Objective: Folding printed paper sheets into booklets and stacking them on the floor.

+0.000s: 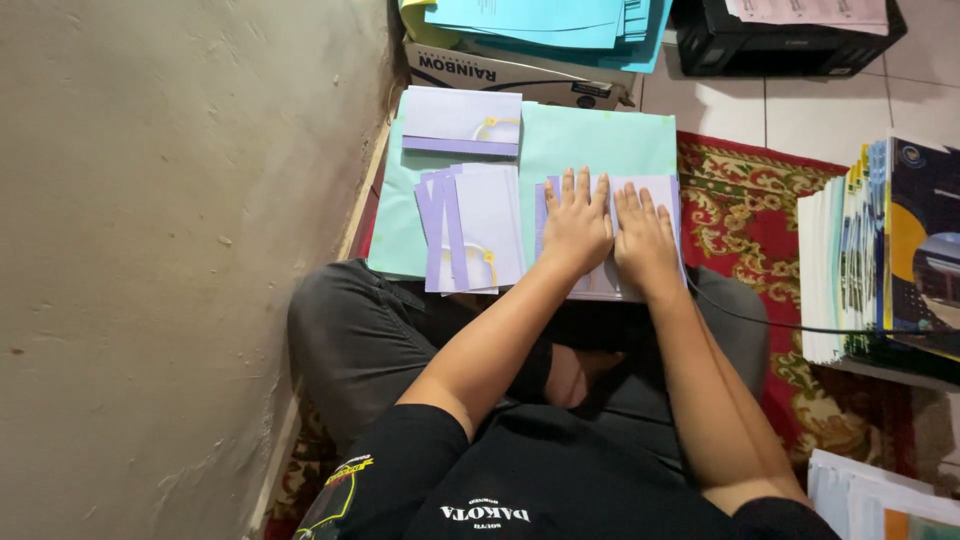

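Hands side by side, palms down: left hand (577, 228) and right hand (643, 238) press a lavender card stack (660, 190), fingers flat and spread, gripping nothing. Beside it, fanned lavender cards (478, 230) on mint paper sheets (590, 140). Beyond, one more card (460, 120), then a cardboard box (520, 72).

This looks like a room in a home used for paper work. The person sits on the tiled floor (800, 100) beside a plain wall (180, 250), on a red patterned carpet (750, 200), with stacked booklets (880, 250), a black printer (780, 45) and a cardboard box (520, 75) around.
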